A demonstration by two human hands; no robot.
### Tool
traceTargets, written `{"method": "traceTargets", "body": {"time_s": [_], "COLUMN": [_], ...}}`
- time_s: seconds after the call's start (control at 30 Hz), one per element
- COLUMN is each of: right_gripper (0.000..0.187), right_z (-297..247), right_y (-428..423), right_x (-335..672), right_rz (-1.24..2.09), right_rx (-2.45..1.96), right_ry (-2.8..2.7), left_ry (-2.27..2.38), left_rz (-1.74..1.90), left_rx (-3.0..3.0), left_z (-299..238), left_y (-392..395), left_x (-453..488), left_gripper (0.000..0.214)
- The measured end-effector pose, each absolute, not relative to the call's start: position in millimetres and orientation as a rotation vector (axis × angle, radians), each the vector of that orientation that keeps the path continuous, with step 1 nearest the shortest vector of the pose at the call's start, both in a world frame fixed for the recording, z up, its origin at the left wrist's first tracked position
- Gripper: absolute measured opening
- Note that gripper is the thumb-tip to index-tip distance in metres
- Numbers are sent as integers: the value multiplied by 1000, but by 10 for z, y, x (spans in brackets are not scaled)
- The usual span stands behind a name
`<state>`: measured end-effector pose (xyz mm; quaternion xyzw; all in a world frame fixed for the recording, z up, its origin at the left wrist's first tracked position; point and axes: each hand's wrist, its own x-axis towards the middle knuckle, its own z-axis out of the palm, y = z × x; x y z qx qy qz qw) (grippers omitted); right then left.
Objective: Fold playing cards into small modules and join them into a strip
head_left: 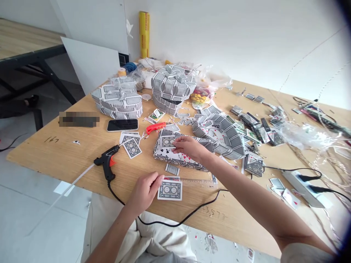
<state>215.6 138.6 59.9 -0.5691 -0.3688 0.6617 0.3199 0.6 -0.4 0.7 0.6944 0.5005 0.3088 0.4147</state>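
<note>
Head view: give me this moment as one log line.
right hand: pinching playing card at card-covered tray | left hand: beside loose card, grip unclear | glue gun: lying on table, left of both hands

Tray (pixel 179 163): long, low, open-topped; patterned card walls, suit faces lining inside; set on the table (pixel 79 157). Card (pixel 168 141): grey-patterned back up, white border; held over tray's left end. Second card (pixel 170 190): matching, back up, on tray's near side.

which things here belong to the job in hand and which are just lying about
Seemingly in use:
card in the right hand
card-covered box beneath it
glue gun, likely

Apparently just lying about:
phone
yellow roll
</note>
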Motion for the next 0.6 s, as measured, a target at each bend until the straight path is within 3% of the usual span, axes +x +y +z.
{"method": "traceTargets", "body": {"time_s": [0.6], "right_gripper": [21], "right_z": [449], "right_y": [1548], "right_x": [1974], "right_rz": [1759], "right_rx": [-1343], "right_ry": [-602], "left_ry": [1251], "left_rz": [796], "left_rx": [1737], "left_z": [48], "left_y": [-2], "left_x": [-2], "left_gripper": [44]}}
